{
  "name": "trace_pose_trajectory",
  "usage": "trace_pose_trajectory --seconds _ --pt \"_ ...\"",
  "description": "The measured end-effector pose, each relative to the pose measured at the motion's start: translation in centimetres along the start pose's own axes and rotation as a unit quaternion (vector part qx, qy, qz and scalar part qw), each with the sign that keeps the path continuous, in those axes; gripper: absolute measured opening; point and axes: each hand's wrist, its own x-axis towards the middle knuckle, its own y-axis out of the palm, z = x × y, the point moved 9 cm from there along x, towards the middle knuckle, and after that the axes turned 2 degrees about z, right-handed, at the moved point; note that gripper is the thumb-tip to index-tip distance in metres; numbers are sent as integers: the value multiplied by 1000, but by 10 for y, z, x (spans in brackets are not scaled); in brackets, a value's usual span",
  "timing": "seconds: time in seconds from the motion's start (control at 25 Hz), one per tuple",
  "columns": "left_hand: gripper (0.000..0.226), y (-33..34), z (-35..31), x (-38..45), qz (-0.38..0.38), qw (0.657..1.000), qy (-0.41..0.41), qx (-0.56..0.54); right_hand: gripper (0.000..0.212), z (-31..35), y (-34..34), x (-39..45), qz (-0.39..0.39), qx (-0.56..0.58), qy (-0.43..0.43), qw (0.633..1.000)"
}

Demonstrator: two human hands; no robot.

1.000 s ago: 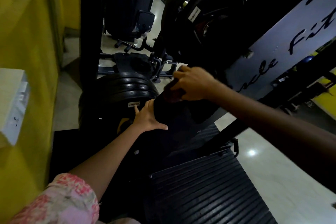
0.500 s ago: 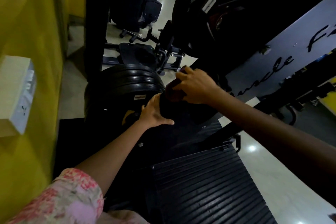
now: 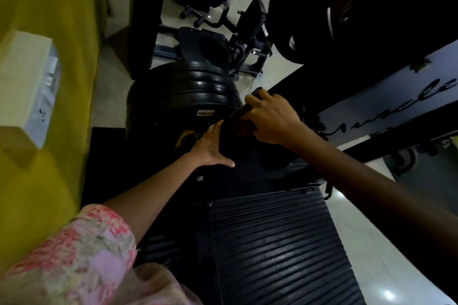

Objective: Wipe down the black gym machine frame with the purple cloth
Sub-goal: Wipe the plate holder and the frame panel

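A yellow wall [image 3: 49, 7] fills the left edge, with a pale box [image 3: 27, 82] fixed to it. A floral pink sleeve [image 3: 74, 255] enters at lower left. The left hand [image 3: 210, 148] lies spread, fingers straight and thumb extended, flat against the black machine frame [image 3: 247, 176], just below a stack of black weight plates [image 3: 183, 91]. It holds nothing. Just to its right, the right hand [image 3: 270, 119] is curled round the purple cloth [image 3: 241, 121], bunched in the grip and pressed against the frame's upper part; only a dark reddish-purple fold shows beneath the fingers. The two hands are near but apart. A ribbed black footplate [image 3: 285, 250] occupies the lower centre. At far right, a pale lettered panel [image 3: 396, 99] runs diagonally, beneath a large plate [image 3: 347, 7].
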Motion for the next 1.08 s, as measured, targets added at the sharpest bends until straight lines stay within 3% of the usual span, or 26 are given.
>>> trace_pose_trajectory --seconds 0.12,0.32,0.52,0.72,0.88,0.96,1.08 --pt "135 -1 3 -1 -8 1000 5 -9 41 -10 0 4 40 45 -24 998" --pt "131 -4 9 1 -44 999 5 -6 33 -16 -4 2 -23 3 104 994" --pt "132 3 14 4 -37 999 -5 12 37 34 18 5 20 28 -21 999" --pt "136 6 20 -1 -11 1000 -6 -16 34 -16 -1 -5 -5 -3 90 996" --pt "143 25 63 1 28 998 -50 7 33 41 19 18 -7 -5 5 1000" --pt "139 28 78 1 7 998 -65 -5 34 65 34 23 -3 4 -52 999" --pt "131 24 74 4 -33 999 -38 -8 36 45 32 22 -32 11 -6 999"
